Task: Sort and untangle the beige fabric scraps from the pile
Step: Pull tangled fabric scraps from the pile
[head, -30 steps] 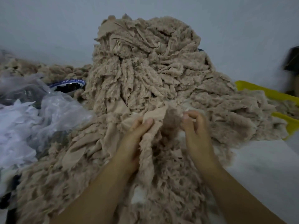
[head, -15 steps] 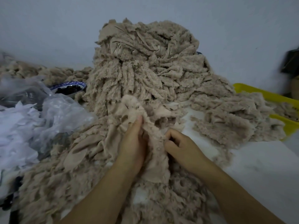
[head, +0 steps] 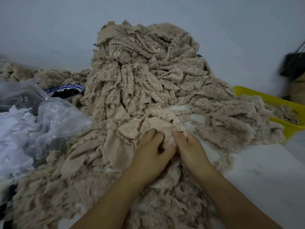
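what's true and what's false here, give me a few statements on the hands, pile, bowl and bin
1. The left hand and right hand both hold a scrap at the foot of the pile. True.
2. The bowl sits right of the pile. False: it sits left of it.
3. The yellow bin has scraps in it. True.
4. The bag is black. False: it is clear plastic.
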Demonstrator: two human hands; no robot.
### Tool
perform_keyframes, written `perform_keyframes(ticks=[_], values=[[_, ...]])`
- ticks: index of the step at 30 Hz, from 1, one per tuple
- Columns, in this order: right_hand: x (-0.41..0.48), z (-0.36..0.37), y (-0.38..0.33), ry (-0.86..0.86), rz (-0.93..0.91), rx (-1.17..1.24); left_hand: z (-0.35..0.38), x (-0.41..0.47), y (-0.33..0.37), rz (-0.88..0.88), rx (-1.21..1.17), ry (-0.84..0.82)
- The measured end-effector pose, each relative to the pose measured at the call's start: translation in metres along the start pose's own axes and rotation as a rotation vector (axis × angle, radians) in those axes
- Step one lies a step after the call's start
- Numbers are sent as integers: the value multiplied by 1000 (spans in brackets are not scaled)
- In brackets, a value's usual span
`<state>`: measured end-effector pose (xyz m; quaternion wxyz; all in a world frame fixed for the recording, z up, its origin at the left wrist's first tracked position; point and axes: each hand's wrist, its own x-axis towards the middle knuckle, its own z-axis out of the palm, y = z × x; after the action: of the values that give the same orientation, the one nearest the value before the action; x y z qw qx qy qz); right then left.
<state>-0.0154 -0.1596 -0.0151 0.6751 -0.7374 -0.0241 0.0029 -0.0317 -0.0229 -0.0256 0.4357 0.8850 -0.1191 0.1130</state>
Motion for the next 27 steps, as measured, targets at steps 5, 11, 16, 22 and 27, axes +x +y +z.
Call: perform_keyframes(ticks=[5, 11, 16, 22, 27], values=[[9, -17, -5, 140, 120, 393, -22, 8, -12, -289, -278, 237], [9, -14, -11, 106, 160, 602, -8, 5, -18, -109, 94, -107], [18, -30, -11, 317, 176, 711, -23, 10, -22, -199, -155, 30], [24, -45, -11, 419, 104, 852, -36, 13, -17, -670, -634, 432], [17, -43, -14, 149, 66, 756, -36, 10, -16, -496, -422, 342]])
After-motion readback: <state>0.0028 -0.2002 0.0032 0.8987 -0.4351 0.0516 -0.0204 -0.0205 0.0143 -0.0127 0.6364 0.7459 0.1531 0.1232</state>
